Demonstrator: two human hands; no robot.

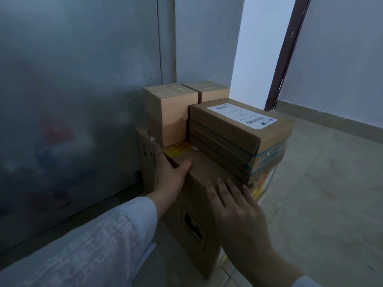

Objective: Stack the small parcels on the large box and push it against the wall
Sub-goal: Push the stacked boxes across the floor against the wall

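A tall brown large box stands on the floor close to the grey wall. On its top rest three small parcels: a labelled taped parcel at the front right, a plain cube parcel at the back left, and another plain parcel behind them. My left hand grips the box's near left top corner, thumb on top. My right hand lies flat with fingers spread against the box's near face, just below the labelled parcel.
A white pillar and a dark brown door frame rise behind the box to the right. Tiled floor stretches to the right, bounded by a wall with a skirting board.
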